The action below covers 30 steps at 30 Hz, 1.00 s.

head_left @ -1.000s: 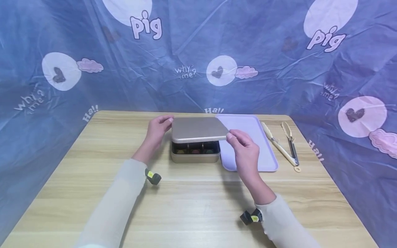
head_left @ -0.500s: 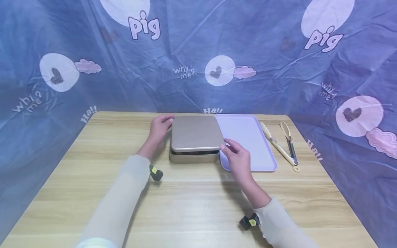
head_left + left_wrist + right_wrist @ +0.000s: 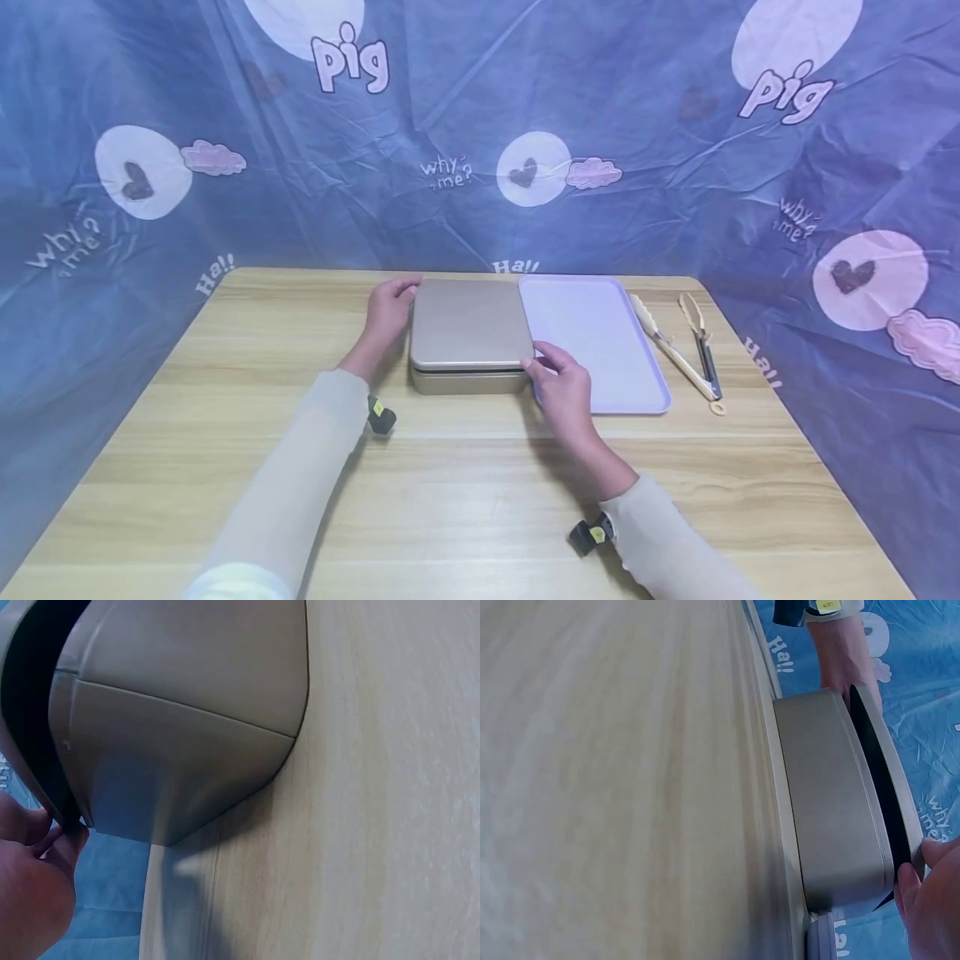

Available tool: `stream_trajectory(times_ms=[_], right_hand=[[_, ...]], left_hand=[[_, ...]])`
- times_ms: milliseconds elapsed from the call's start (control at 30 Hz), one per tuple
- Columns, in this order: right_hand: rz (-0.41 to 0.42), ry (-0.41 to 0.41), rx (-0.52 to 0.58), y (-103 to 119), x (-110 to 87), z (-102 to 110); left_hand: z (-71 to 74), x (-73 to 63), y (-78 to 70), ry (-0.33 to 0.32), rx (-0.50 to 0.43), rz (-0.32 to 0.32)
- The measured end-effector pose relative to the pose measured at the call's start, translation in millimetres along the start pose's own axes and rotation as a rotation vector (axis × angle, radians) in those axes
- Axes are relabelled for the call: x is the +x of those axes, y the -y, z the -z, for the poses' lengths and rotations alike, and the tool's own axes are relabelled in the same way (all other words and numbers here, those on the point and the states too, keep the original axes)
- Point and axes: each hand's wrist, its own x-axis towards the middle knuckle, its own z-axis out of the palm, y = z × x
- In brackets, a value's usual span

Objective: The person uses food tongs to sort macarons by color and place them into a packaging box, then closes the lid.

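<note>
A gold-brown tin box (image 3: 468,383) stands on the table with its flat lid (image 3: 472,321) just over it. A narrow dark gap shows between lid and box (image 3: 832,802) in the right wrist view. My left hand (image 3: 390,310) pinches the lid's far left corner; in the left wrist view its thumb and finger (image 3: 64,844) meet at the lid's edge. My right hand (image 3: 564,390) pinches the near right corner of the lid, thumb on top and fingers beneath the rim. The inside of the box is hidden by the lid.
A pale lilac tray (image 3: 600,350) lies right beside the box. Farther right are tongs (image 3: 678,367) with cream tips, spread apart on the wooden table (image 3: 450,500). Blue printed cloth (image 3: 450,100) rises behind and at both sides of the table.
The lid has come down over the box, covering the compartments seen before. My right hand has moved down and left with the lid's corner; my left hand has shifted slightly.
</note>
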Motion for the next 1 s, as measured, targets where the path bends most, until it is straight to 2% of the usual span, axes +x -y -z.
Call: stream_trajectory(times_ms=[333, 633, 767, 1000], right_hand=[[0.034, -0.033, -0.052, -4.3, 0.7, 0.1], [0.067, -0.005, -0.026, -1.7, -3.7, -6.3], [0.070, -0.010, -0.035, -2.3, -4.0, -7.2], [0.060, 0.001, -0.082, -5.1, -2.3, -4.8]], left_hand=[[-6.9, -2.3, 0.4, -0.024, 0.087, -0.052], [-6.8, -10.5, 8.3, -0.049, 0.134, -0.088], [-8.9, -10.5, 12.1, -0.058, 0.132, -0.100], [-13.1, -11.4, 9.4, -0.083, 0.139, -0.122]])
